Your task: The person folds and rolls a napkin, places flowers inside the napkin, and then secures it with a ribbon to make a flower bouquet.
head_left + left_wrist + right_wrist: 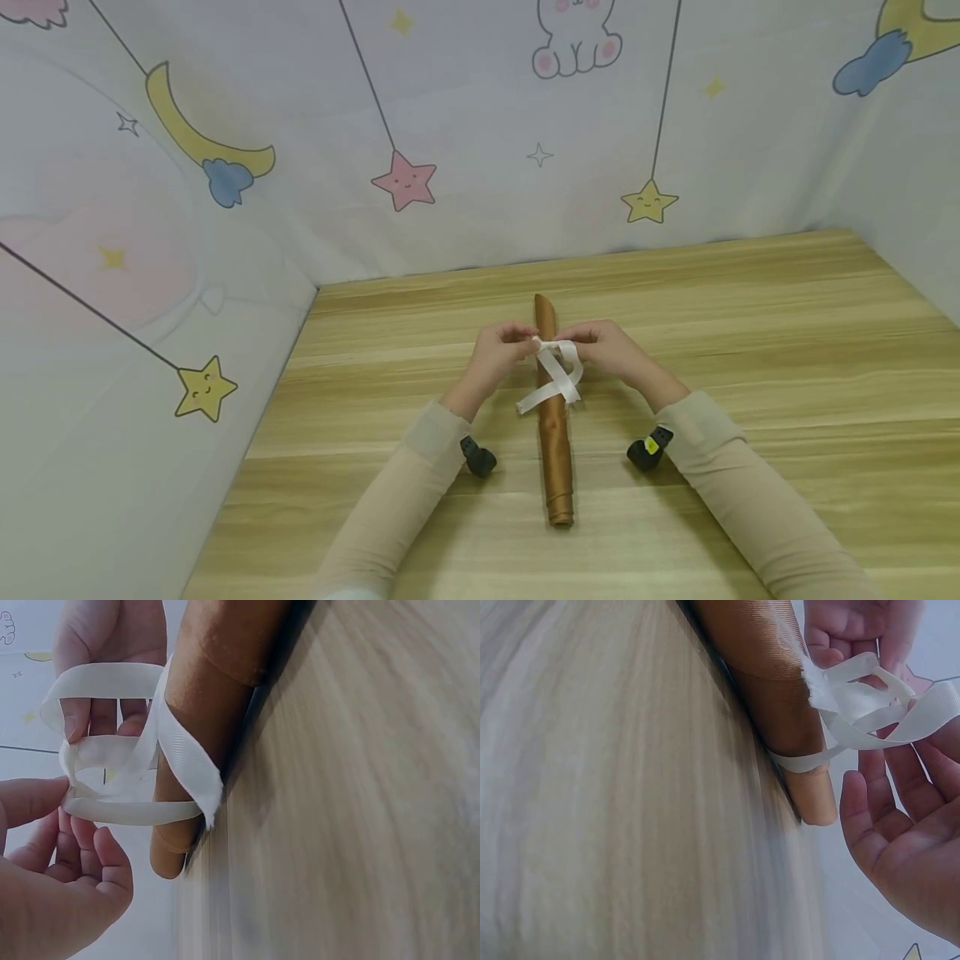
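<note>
A narrow roll of shiny brown cloth (557, 450) lies lengthwise on the table, pointing away from me. Around its far part runs a white ribbon (135, 813), whose loops and loose tails hang over the roll. My left hand (491, 357) pinches the ribbon between thumb and forefinger, just left of the roll. From the right side, my right hand (613, 352) pinches another part of it with the thumb and fingers. In the right wrist view the ribbon (930, 712) arches above the roll; overlapping loops hide exactly how the strands cross.
The wood-grain table (787, 333) extends to both sides of the roll. A pale cloth wall (480, 233) printed with stars and moons stands behind it, and another borders the left. Small black cameras (477, 457) are worn at both wrists.
</note>
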Demonstrator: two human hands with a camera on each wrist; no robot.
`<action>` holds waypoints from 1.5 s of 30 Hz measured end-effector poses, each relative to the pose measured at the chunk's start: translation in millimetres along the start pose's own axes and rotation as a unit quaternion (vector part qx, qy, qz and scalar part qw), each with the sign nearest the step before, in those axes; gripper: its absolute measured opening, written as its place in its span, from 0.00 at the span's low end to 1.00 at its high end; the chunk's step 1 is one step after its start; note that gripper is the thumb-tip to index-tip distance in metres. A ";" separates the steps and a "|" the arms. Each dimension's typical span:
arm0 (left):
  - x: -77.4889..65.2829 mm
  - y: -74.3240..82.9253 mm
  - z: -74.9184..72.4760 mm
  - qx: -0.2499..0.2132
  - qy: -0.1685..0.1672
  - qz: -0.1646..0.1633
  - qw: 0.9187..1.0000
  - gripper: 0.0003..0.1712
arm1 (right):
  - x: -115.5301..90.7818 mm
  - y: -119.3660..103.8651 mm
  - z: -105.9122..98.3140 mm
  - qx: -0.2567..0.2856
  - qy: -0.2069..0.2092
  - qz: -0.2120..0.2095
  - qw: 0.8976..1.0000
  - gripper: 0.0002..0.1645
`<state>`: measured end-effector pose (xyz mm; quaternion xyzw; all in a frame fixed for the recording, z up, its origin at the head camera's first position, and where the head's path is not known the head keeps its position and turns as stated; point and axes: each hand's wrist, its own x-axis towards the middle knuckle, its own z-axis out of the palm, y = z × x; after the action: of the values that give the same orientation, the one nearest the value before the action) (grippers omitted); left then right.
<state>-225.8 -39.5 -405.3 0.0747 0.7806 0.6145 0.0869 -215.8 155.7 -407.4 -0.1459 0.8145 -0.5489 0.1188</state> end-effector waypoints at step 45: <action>1.0 2.9 -6.9 -0.008 -0.012 -0.016 1.000 0.11 | 0.0 5.6 -4.5 0.098 -0.031 0.001 0.995 0.20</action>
<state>-228.3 -45.1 -401.0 0.0691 0.7757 0.6182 0.1066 -218.0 161.6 -410.9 -0.1498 0.7527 -0.6211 0.1587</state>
